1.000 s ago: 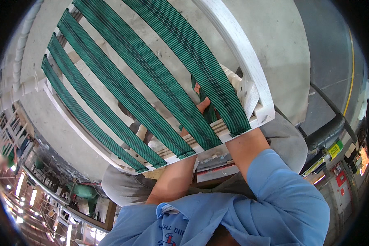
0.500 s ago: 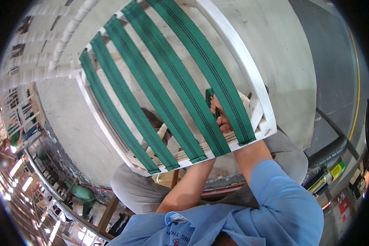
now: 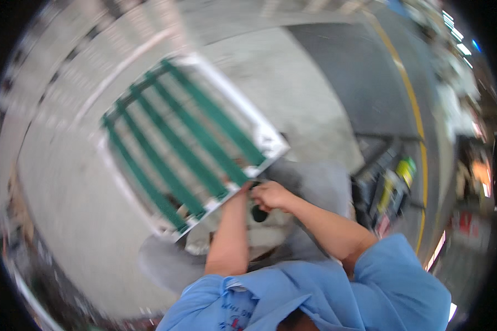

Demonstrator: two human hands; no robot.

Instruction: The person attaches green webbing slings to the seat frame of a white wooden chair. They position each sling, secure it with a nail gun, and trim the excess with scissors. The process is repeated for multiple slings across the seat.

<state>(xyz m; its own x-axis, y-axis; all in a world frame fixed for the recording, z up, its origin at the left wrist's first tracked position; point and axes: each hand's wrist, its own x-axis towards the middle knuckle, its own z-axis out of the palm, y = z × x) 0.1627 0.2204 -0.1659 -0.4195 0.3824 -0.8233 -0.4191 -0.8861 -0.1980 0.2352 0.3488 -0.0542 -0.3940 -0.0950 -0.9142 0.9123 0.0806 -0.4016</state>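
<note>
A white frame (image 3: 234, 91) tilts in front of me, crossed lengthwise by several green webbing straps (image 3: 196, 129) with gaps between them. My right hand (image 3: 270, 196) is outside the frame's near rail, its fingers closed round a dark green strip that looks like webbing (image 3: 259, 214), hanging below the fist. The strip is blurred. My left forearm reaches up to the near rail, and the left hand (image 3: 242, 188) goes in under the frame beside the right hand. Its fingers are mostly hidden by the rail and straps.
My grey-trousered knees (image 3: 320, 190) lie beneath the frame's near edge. To the right, a black rack (image 3: 370, 176) holds a yellow-green container (image 3: 406, 170). A yellow line (image 3: 411, 99) runs along the dark floor. Blurred white frames (image 3: 55, 66) stand at far left.
The view has swung right, and the frame appears farther left and smaller. My right hand has come out from under the frame with a dark green strip; my left arm still reaches beneath.
</note>
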